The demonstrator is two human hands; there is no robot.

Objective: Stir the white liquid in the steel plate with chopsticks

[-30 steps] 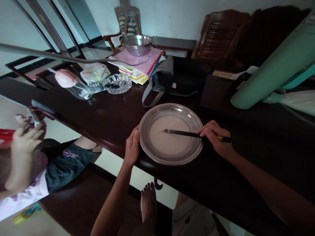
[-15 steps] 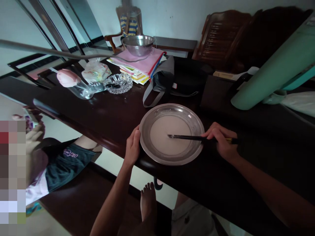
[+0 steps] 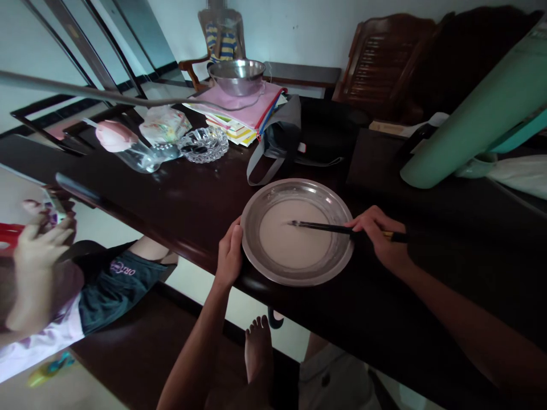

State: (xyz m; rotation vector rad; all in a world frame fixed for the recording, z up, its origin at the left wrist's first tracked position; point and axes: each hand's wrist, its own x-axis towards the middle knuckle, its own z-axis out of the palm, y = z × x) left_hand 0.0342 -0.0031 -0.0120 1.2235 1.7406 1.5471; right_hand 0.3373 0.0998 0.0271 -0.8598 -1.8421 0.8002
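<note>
A shallow metal basin point(image 3: 299, 279) of pale, milky liquid point(image 3: 294, 245) sits on the dark table near its front edge. My left hand point(image 3: 229, 253) grips the basin's left rim, thumb on top and the fingers mostly hidden beneath. In my right hand point(image 3: 380, 234), at the basin's right side, is a pair of black chopsticks point(image 3: 325, 226) with gold near the rear end. They lie close together, slanting over the right rim, and their tips meet the liquid near the middle.
Behind the basin lies a grey-and-black bag point(image 3: 282, 136). A glass ashtray point(image 3: 205, 145), a pink-topped bottle point(image 3: 128, 145) and a steel bowl point(image 3: 237, 77) on stacked books stand farther back. A green cylinder point(image 3: 470, 114) slants at right. Another person's hand point(image 3: 40, 245) holds a phone at left.
The chopstick tips have shifted slightly up across the liquid, and my right hand has risen a little with them. My left hand stays on the rim.
</note>
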